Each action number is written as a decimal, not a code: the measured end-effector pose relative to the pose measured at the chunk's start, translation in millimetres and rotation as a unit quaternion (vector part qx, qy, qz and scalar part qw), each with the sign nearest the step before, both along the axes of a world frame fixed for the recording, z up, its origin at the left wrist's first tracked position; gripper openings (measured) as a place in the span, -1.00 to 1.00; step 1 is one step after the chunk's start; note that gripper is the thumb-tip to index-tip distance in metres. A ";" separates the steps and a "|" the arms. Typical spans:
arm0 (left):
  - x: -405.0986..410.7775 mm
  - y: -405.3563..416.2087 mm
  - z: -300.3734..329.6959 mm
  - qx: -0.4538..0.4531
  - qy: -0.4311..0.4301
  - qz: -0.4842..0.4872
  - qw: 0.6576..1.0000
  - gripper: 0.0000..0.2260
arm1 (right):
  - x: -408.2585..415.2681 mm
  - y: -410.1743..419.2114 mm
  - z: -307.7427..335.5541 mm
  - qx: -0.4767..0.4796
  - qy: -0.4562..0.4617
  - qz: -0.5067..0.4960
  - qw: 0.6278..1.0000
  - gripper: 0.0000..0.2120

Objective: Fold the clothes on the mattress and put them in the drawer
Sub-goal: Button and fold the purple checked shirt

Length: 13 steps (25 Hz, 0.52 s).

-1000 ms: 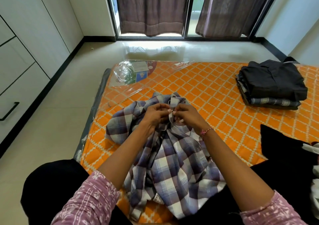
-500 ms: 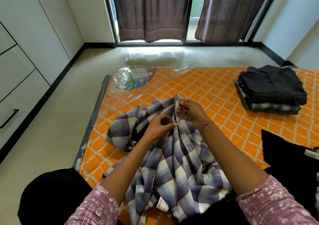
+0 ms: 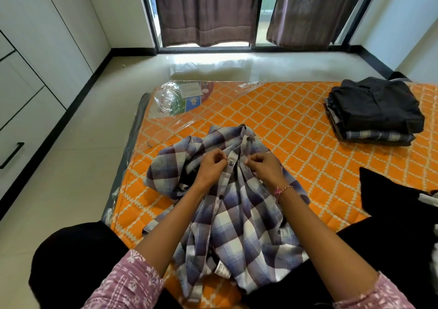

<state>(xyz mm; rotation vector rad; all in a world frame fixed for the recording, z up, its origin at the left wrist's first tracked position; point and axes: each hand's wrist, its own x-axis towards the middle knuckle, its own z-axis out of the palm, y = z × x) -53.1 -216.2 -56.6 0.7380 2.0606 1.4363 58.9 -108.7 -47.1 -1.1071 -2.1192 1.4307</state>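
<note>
Left hand (image 3: 211, 166) risen level with right hand (image 3: 263, 166), pinching shirt (image 3: 237, 213) placket

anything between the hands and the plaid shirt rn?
Nothing visible. Left hand and right hand already pinch the plaid shirt at its button placket, on the mattress. The folded pile lies apart, far right.

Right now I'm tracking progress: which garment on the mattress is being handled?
The checked shirt, spread unfolded; left hand and right hand pinch its button placket. The dark folded stack lies apart, untouched.
</note>
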 end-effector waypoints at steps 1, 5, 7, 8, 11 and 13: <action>0.8 -1.4 1.0 0.002 -0.008 -0.001 1.000 -0.76 | -0.3 0.4 1.0 -0.039 0.008 -0.006 0.999 -0.83; 3.8 -7.3 7.1 0.009 -0.051 0.006 0.999 -0.84 | 6.4 -2.3 6.0 -0.279 0.064 -0.005 0.958 -0.86; 5.7 -9.7 9.0 -0.013 -0.039 -0.011 0.999 -0.90 | 11.4 -5.4 7.3 -0.248 0.025 0.054 0.967 -0.80; 6.2 -10.8 10.4 -0.037 -0.021 -0.023 0.999 -0.92 | 12.4 -6.7 8.0 -0.171 -0.022 0.089 0.981 -0.77; 7.4 -12.7 17.4 -0.140 0.069 -0.095 0.983 -0.98 | 12.6 -14.8 7.3 0.011 -0.096 0.115 0.989 -0.77; 6.7 -12.2 23.4 -0.189 0.096 -0.120 0.970 -0.97 | 12.5 -20.7 4.7 0.023 -0.081 0.088 0.993 -0.86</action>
